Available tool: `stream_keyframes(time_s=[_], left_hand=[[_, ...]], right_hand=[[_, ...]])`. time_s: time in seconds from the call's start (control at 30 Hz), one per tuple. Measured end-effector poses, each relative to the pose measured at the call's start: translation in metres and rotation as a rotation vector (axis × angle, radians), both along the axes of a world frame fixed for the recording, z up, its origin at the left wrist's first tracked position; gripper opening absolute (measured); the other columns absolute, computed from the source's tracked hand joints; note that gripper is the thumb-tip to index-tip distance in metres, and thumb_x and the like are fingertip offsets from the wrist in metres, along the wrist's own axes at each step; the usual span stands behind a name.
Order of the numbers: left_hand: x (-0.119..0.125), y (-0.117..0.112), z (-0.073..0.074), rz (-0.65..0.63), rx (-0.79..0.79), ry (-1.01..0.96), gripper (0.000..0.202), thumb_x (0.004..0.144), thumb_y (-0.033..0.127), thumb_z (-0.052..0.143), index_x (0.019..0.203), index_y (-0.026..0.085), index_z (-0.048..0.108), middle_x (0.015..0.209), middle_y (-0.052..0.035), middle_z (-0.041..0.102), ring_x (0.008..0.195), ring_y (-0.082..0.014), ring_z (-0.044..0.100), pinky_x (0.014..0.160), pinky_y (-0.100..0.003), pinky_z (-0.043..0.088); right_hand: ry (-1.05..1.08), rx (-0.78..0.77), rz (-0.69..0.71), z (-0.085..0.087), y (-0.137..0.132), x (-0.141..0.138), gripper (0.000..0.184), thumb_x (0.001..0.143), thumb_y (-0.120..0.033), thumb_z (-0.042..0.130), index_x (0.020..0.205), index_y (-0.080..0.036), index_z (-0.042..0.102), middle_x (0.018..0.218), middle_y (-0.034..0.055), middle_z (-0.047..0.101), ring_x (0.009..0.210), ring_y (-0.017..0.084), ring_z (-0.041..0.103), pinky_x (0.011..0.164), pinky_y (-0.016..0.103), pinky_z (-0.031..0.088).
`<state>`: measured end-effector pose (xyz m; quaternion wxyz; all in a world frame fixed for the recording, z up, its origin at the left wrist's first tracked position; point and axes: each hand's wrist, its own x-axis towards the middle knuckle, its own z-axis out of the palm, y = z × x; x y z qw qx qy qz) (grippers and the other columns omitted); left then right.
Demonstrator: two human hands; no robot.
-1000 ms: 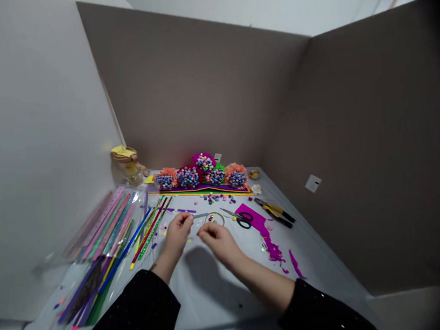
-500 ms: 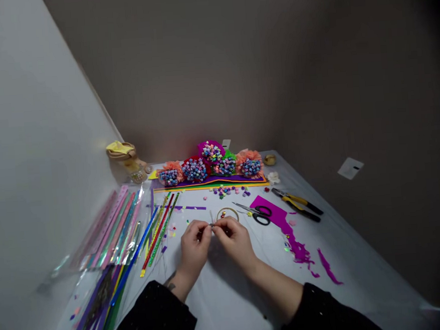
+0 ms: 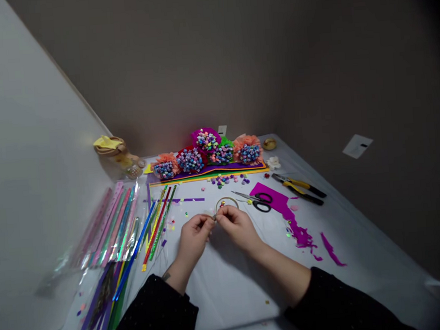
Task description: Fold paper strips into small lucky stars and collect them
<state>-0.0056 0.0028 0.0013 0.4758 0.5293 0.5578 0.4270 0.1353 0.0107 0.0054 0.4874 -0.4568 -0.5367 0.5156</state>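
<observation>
My left hand and my right hand meet over the middle of the white table, fingertips pinched together. Between them is a tiny greyish piece, mostly covered by the fingers and too small to name. Just beyond the right hand lies a round gold-rimmed ring or dish with small beads in it. A pair of black-handled scissors rests to the right of that. Loose small folded paper stars are scattered farther back.
Paper-star bouquets stand along the back on coloured sheets. On the left are bagged paper strips and glittery strips. Magenta paper with torn scraps and yellow-black pliers lie right. A basket-like holder stands back left.
The view has tilted and shifted slightly, so the table items sit a little higher. Both hands stay pinched together; the fingers have turned slightly around the tiny piece.
</observation>
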Motion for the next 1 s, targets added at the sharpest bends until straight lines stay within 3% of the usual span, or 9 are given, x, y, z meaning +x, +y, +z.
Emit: stream_keyframes(time_s=[0.23, 0.43, 0.53, 0.77, 0.87, 1.0], left_hand=[[-0.001, -0.001, 0.004, 0.003, 0.078, 0.02, 0.02, 0.076, 0.036, 0.06, 0.071, 0.016, 0.061, 0.064, 0.0008, 0.057, 0.057, -0.0106, 0.049, 0.053, -0.021, 0.039], [-0.005, 0.001, -0.001, -0.084, -0.161, -0.196, 0.025, 0.071, 0.039, 0.062, 0.079, 0.014, 0.06, 0.062, 0.0003, 0.057, 0.048, -0.007, 0.043, 0.043, -0.017, 0.03], [-0.007, 0.002, -0.003, -0.106, -0.205, -0.22, 0.027, 0.07, 0.04, 0.063, 0.077, 0.014, 0.059, 0.061, 0.0007, 0.056, 0.046, -0.0059, 0.039, 0.041, -0.017, 0.026], [-0.01, 0.003, 0.002, -0.175, -0.054, -0.011, 0.021, 0.072, 0.035, 0.062, 0.065, 0.015, 0.058, 0.059, 0.0009, 0.054, 0.057, -0.0106, 0.046, 0.056, -0.022, 0.038], [-0.013, 0.005, 0.005, -0.194, -0.021, 0.046, 0.018, 0.071, 0.032, 0.063, 0.065, 0.015, 0.059, 0.06, 0.0012, 0.055, 0.058, -0.0114, 0.048, 0.058, -0.023, 0.039], [-0.014, 0.005, 0.006, -0.102, 0.068, 0.096, 0.017, 0.072, 0.031, 0.062, 0.065, 0.016, 0.059, 0.059, 0.0018, 0.056, 0.057, -0.0115, 0.048, 0.057, -0.022, 0.04]], right_hand=[[0.013, -0.062, 0.088, -0.001, 0.005, 0.003, 0.014, 0.071, -0.031, 0.053, 0.066, -0.018, 0.05, 0.06, -0.0034, 0.045, 0.055, 0.011, 0.039, 0.053, 0.023, 0.032], [0.055, -0.2, 0.198, -0.003, 0.008, 0.009, 0.013, 0.07, -0.031, 0.054, 0.068, -0.019, 0.05, 0.049, -0.0073, 0.04, 0.044, 0.009, 0.032, 0.044, 0.021, 0.026], [0.023, -0.182, 0.224, -0.001, 0.01, 0.012, 0.01, 0.067, -0.028, 0.053, 0.065, -0.018, 0.052, 0.048, -0.007, 0.041, 0.044, 0.008, 0.033, 0.044, 0.021, 0.026], [-0.048, -0.138, 0.246, 0.002, 0.01, 0.016, 0.007, 0.062, -0.023, 0.054, 0.061, -0.016, 0.055, 0.054, -0.0044, 0.048, 0.05, 0.009, 0.039, 0.048, 0.02, 0.03], [0.001, -0.182, 0.313, 0.001, 0.011, 0.017, 0.015, 0.067, -0.031, 0.057, 0.065, -0.016, 0.056, 0.051, -0.0054, 0.044, 0.046, 0.008, 0.036, 0.045, 0.02, 0.028], [0.051, -0.166, 0.321, -0.003, 0.013, 0.015, 0.027, 0.072, -0.043, 0.06, 0.072, -0.016, 0.057, 0.052, -0.0052, 0.044, 0.045, 0.009, 0.037, 0.046, 0.021, 0.029]])
